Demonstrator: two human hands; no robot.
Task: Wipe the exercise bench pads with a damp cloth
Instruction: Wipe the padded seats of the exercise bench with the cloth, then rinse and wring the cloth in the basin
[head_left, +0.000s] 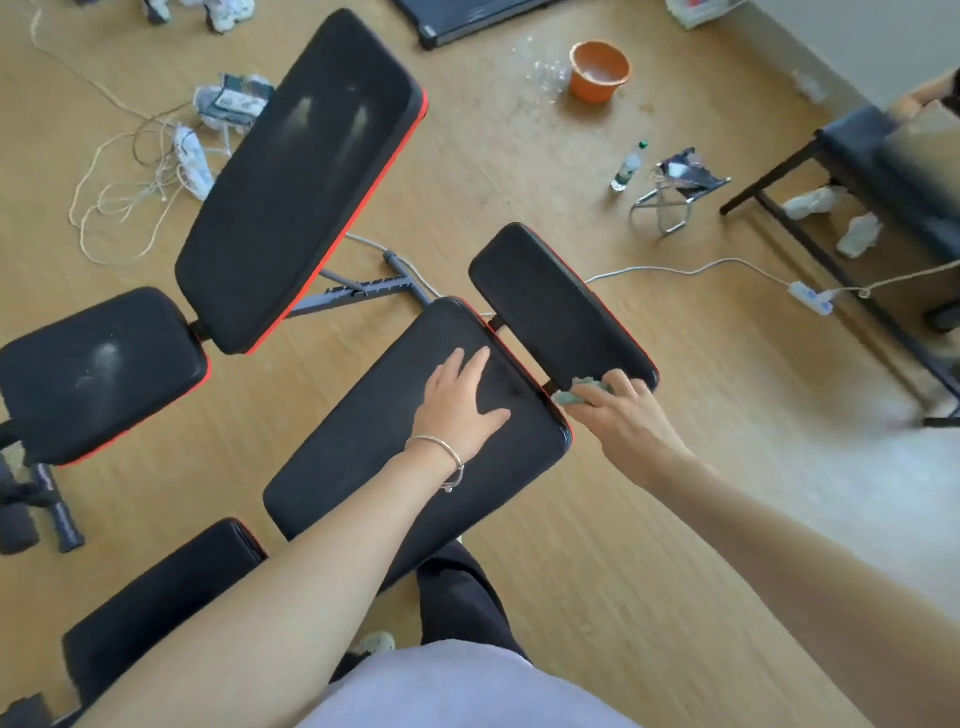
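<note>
Two black exercise benches with red trim stand on the wood floor. The near bench has a long back pad (374, 447) and a smaller seat pad (556, 306). My left hand (460, 402) lies flat with spread fingers on the long pad's far end. My right hand (618, 410) grips a crumpled pale green cloth (574, 392) at the near corner of the seat pad, by the gap between the two pads. The far bench's back pad (301, 176) and seat pad (98, 374) show dusty smudges.
An orange bucket (598, 70) stands on the floor at the back, a plastic bottle (628, 167) and a folded stool (675, 192) nearer. Tangled cords (135, 182) lie at left, a power strip (810, 297) at right, a dark bench frame (852, 171) far right.
</note>
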